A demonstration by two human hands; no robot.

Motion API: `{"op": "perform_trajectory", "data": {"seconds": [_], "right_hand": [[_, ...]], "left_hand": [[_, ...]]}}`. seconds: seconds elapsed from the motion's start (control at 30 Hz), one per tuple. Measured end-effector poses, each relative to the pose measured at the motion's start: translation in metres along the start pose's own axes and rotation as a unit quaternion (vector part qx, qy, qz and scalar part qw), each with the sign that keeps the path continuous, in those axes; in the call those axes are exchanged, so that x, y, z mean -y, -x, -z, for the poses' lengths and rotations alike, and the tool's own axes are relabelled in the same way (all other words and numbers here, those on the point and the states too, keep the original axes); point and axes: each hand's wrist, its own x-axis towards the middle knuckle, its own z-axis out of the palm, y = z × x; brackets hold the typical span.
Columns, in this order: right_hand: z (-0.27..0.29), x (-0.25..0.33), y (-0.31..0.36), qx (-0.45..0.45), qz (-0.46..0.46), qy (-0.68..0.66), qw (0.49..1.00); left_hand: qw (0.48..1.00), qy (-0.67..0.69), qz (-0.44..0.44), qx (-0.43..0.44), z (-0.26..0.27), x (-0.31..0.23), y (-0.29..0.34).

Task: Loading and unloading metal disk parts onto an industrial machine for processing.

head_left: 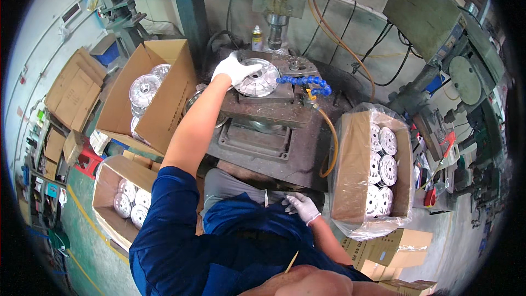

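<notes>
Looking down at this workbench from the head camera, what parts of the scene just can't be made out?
- Left hand: its glove covers the near edge of the round metal disc, so the grip is hidden.
- Right hand: rests on the lap; its palm side is hidden.
- Right-hand carton: plastic wrap blurs the discs inside.
- Far-left shelves: too small and bent by the fisheye rim.

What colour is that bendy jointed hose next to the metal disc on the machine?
The segmented hose is blue with a yellow tip, seen clearly in the head view.
</notes>
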Motion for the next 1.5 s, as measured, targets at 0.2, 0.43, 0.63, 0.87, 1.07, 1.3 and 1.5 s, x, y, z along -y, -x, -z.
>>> {"op": "perform_trajectory", "data": {"seconds": [0.2,0.43,0.63,0.87,1.07,1.3,1.5], "right_hand": [[0.005,-0.006,-0.005,-0.007,-0.017,0.014,1.0],[0.003,-0.01,-0.011,-0.001,-0.001,0.066,0.998],[0.004,-0.013,-0.013,-0.002,0.0,0.103,0.995],[0.012,-0.03,-0.014,-0.018,-0.006,0.121,0.992],[0.017,-0.054,-0.031,-0.02,0.01,0.161,0.987],[0.002,-0.048,-0.035,0.025,-0.039,-0.005,0.999],[0.022,-0.09,-0.083,0.066,-0.131,-0.235,0.961]], "left_hand": [[0.991,-0.106,0.017,0.084,0.002,-0.003,-0.006],[0.987,-0.114,-0.008,0.11,0.004,-0.001,-0.015],[0.989,-0.098,-0.024,0.105,0.005,0.007,-0.021],[1.0,-0.023,0.007,0.014,-0.001,0.009,-0.005],[0.994,0.092,-0.03,0.056,-0.006,0.015,-0.013],[0.995,0.09,-0.021,0.032,-0.021,0.039,-0.033],[0.99,0.128,-0.018,0.051,-0.013,0.02,-0.016]]}}
